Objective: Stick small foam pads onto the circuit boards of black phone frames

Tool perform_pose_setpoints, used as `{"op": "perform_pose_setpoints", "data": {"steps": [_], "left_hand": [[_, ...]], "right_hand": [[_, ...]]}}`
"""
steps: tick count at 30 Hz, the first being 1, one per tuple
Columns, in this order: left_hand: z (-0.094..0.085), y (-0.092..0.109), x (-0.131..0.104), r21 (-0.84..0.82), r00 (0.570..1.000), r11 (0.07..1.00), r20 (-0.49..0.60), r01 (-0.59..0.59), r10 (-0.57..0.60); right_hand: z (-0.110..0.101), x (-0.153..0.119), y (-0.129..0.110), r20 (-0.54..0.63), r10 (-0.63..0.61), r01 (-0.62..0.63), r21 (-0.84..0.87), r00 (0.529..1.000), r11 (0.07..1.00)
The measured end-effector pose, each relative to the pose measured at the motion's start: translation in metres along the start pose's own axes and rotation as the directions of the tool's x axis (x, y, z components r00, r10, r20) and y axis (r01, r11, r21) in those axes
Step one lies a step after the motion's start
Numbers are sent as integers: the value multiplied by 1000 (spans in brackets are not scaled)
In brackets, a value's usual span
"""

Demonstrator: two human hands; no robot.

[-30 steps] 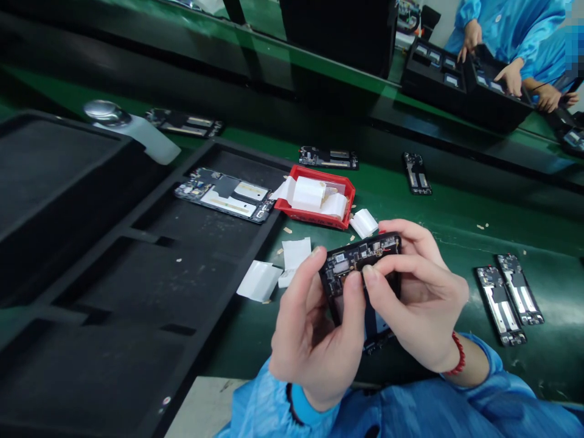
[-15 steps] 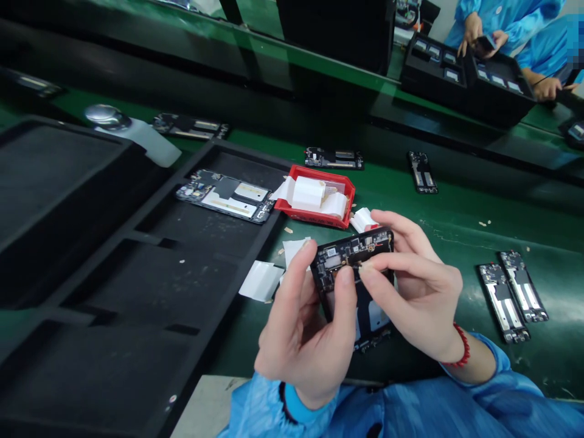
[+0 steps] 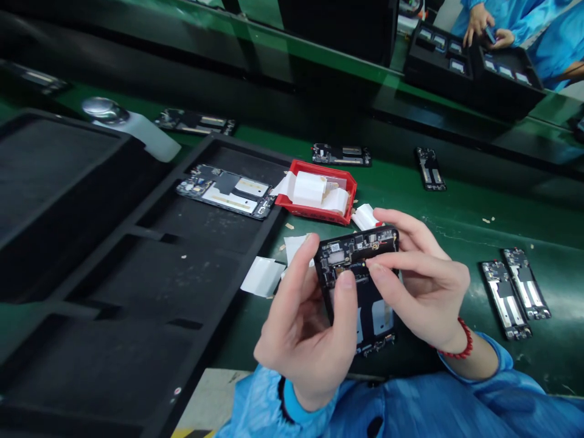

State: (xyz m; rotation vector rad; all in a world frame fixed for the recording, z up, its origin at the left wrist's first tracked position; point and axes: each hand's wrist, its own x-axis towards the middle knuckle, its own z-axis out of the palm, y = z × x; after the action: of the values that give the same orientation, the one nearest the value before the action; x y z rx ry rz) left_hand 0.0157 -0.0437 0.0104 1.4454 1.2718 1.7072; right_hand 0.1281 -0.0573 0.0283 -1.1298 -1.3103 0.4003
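Note:
An opened phone (image 3: 365, 310), its circuit board bare along the top, is tilted up in front of me. My left hand (image 3: 310, 322) grips it by the left side, thumb lying on the front below the board. At the board's right part, the thumb and forefinger of my right hand (image 3: 420, 280) are pinched together. Whatever small piece is between those fingertips is too small to make out. Other fingers of that hand reach behind the phone's right edge. Beyond the phone, white paper pieces (image 3: 263, 277) lie near a red bin (image 3: 314, 213) holding white strips (image 3: 309, 188).
On the left lies a black compartment tray (image 3: 137, 328) with an open phone (image 3: 228, 191) at its far end. Several phone bodies rest on the green table, including two (image 3: 506, 299) at right. Across the bench, a co-worker's hands (image 3: 479, 24) are above a black box (image 3: 506, 91).
My right fingertips have shifted slightly right, away from my left thumb, showing more of the board. The phone stays in my left hand. The co-worker's held object has turned.

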Motion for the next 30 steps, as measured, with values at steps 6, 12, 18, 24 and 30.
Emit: {"op": "perform_pose_setpoints", "data": {"steps": [6, 12, 18, 24, 30], "left_hand": [[1, 1, -1, 46, 999, 998, -36, 41, -40], [2, 1, -2, 29, 999, 1000, -44, 6, -5], [4, 1, -2, 12, 998, 1000, -64, -16, 17], [5, 3, 0, 26, 998, 999, -59, -26, 28], [5, 4, 0, 34, 998, 999, -56, -14, 16]], "right_hand": [[3, -3, -2, -1, 9, -9, 13, 1000, 1000], [4, -5, -2, -51, 22, -21, 21, 998, 1000], [5, -5, -1, -66, 14, -12, 19, 998, 1000], [7, -5, 2, -50, -35, 34, -16, 998, 999], [5, -5, 5, -53, -60, 57, -44, 997, 997]]}}
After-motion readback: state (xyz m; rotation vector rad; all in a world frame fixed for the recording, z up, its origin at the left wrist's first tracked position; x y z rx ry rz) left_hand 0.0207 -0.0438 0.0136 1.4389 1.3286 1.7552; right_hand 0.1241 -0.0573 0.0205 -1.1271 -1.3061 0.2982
